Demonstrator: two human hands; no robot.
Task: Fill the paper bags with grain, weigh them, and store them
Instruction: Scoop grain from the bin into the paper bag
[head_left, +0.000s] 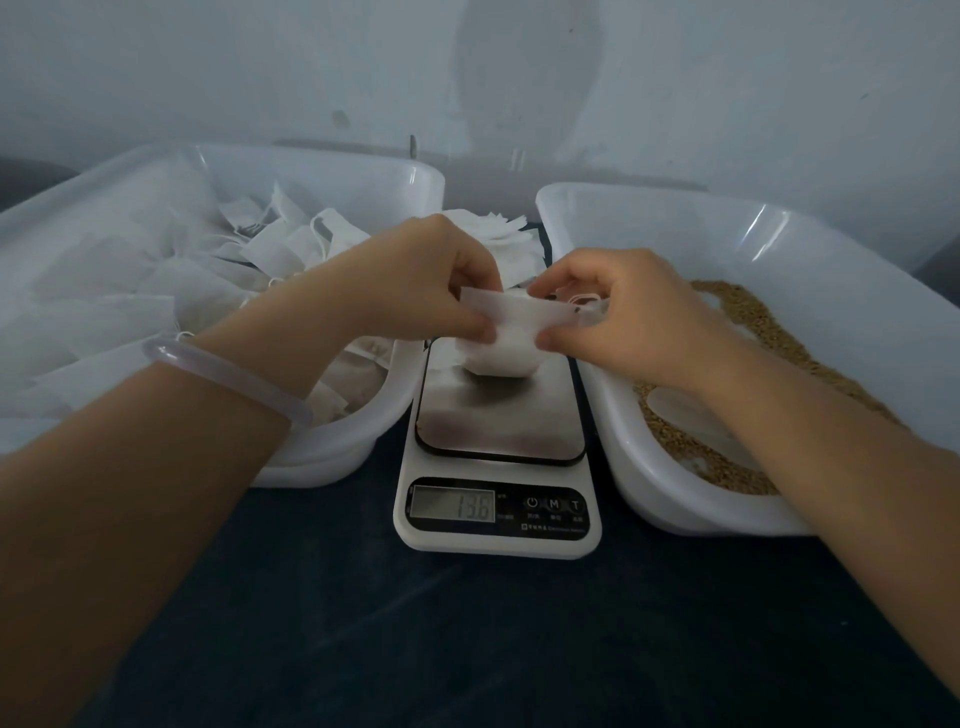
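Note:
A small white paper bag (511, 340) stands on the steel platform of a white kitchen scale (498, 415), its bottom bulging. The scale's display (451, 503) reads 13.6. My left hand (415, 280) pinches the bag's top edge on the left side. My right hand (628, 312) pinches the top edge on the right, with a thin white string by its fingers. Brown grain (763, 332) lies in the white tub (675, 499) to the right.
A white tub (337, 457) on the left holds several white paper bags. A stack of flat empty bags (501, 228) lies behind the scale. A pale scoop (691, 415) rests in the grain. Everything sits on a dark table (467, 639) against a wall.

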